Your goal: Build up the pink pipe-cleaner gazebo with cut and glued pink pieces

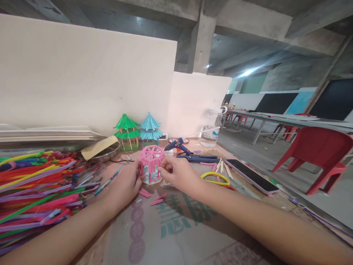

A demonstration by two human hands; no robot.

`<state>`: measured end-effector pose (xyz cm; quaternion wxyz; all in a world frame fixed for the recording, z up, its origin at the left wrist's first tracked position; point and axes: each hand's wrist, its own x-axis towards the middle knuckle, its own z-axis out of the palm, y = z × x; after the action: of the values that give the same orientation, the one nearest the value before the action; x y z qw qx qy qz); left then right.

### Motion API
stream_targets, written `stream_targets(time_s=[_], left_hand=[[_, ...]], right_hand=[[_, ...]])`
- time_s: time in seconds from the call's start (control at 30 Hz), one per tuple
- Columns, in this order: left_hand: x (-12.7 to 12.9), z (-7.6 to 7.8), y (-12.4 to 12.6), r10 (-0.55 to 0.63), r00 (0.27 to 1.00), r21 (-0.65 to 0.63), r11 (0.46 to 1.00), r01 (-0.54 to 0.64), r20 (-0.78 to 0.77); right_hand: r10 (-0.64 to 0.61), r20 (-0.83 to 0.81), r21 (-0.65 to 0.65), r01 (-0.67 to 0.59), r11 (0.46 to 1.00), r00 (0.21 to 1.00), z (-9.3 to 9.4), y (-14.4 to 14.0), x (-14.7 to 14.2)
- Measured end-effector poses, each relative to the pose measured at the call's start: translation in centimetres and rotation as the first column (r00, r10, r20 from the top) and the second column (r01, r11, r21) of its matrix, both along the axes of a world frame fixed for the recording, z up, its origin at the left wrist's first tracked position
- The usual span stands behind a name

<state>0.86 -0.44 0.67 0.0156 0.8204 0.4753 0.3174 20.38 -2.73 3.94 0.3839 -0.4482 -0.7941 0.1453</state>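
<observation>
A small pink pavilion model [152,156], with a spoked ring on top and thin posts on a pale base, stands upright between my hands. My left hand [128,180] closes on its left side, fingertips at the posts and base edge. My right hand [175,171] is at its right side, thumb and forefinger pinched close to the posts; whatever is between them is too small to make out. Several short pink pipe cleaner pieces [156,202] lie just in front of the base. Behind the model stand finished-looking green [127,131] and blue pavilion models [150,129].
Bundled colourful pipe cleaners [41,195] fill the left side, near a metal bowl [106,152]. A blue glue gun [179,145], dark-blue pliers [198,158], wooden sticks [219,165], a yellow pipe cleaner loop [216,175], a phone [250,176] and a water bottle [211,129] lie right.
</observation>
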Motion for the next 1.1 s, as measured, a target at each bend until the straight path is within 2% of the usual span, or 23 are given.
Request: stream_targets(time_s=[0.13,0.27,0.43,0.6,0.87,1.0,1.1], left_hand=[[0.0,0.0,0.0,0.007,1.0,-0.001,1.0,-0.007,-0.018],[-0.1,-0.3,0.1,0.006,1.0,-0.003,1.0,-0.006,-0.018],[-0.1,-0.4,0.2,0.002,1.0,0.009,1.0,-0.002,-0.012],[-0.1,-0.2,0.1,0.024,0.998,0.007,1.0,-0.023,-0.063],[0.1,0.1,-0.2,0.012,0.998,0.001,1.0,-0.012,-0.055],[0.0,0.1,-0.1,-0.004,0.999,0.002,1.0,0.004,-0.053],[0.0,0.1,-0.2,-0.005,0.998,-0.005,1.0,0.004,-0.055]], right_hand=[[-0.027,0.078,0.043,0.024,0.999,0.997,0.0,-0.1,0.2],[-0.055,0.169,0.19,0.022,0.982,0.984,-0.1,0.0,0.9],[0.001,0.268,0.379,-0.106,0.919,0.964,0.1,0.2,1.7],[0.032,0.318,0.43,-0.174,0.886,0.948,0.4,0.0,1.7],[-0.024,0.359,0.487,-0.166,0.857,0.933,0.1,0.5,1.4],[-0.101,0.384,0.559,-0.144,0.816,0.918,0.0,0.7,1.5],[-0.106,0.389,0.606,-0.167,0.778,0.915,-0.1,0.7,1.6]])
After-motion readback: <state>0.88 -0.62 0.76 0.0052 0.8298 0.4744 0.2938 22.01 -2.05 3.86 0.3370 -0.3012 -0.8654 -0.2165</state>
